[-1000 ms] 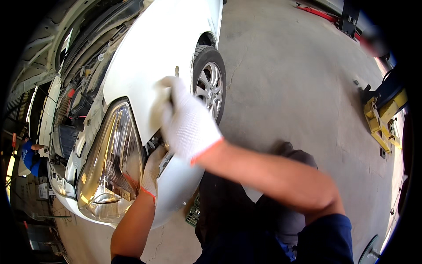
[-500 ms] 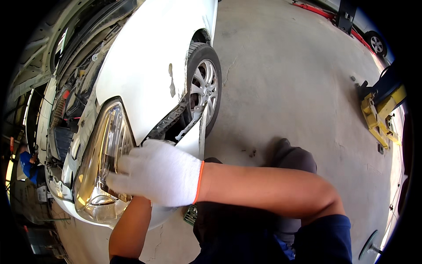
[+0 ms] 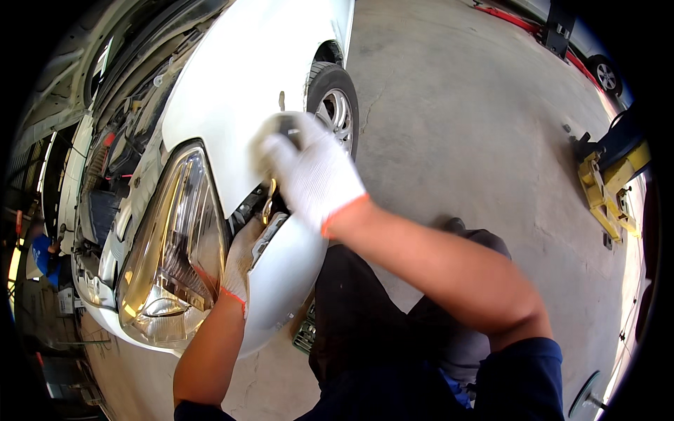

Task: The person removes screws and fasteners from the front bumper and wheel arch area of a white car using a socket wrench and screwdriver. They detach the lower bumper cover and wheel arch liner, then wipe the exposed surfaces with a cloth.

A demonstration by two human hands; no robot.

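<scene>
My right hand (image 3: 309, 168), in a white knitted glove with an orange cuff, is raised over the fender's lower corner. Its fingers are closed around a dark object (image 3: 288, 131), too blurred to name. Beneath it, my left hand (image 3: 241, 263), also gloved, reaches into the gap between the headlight (image 3: 175, 245) and the loose corner of the white bumper (image 3: 288, 281). A shiny yellowish piece (image 3: 269, 201) stands up at its fingertips. These fingers look closed, but the right hand and the gap partly hide them. The white fender (image 3: 232, 91) has a damaged patch near the wheel.
The front wheel (image 3: 335, 105) is beyond my hands. An open engine bay (image 3: 112, 168) lies left. A green tool case (image 3: 305, 333) is on the floor by my knee. A yellow-and-blue lift post (image 3: 607, 182) stands right. Another person in blue (image 3: 43, 254) is far left.
My right hand has moved from in front of the headlight up and right to the fender corner. My left hand, hidden before, now shows in the gap. The view has shifted slightly.
</scene>
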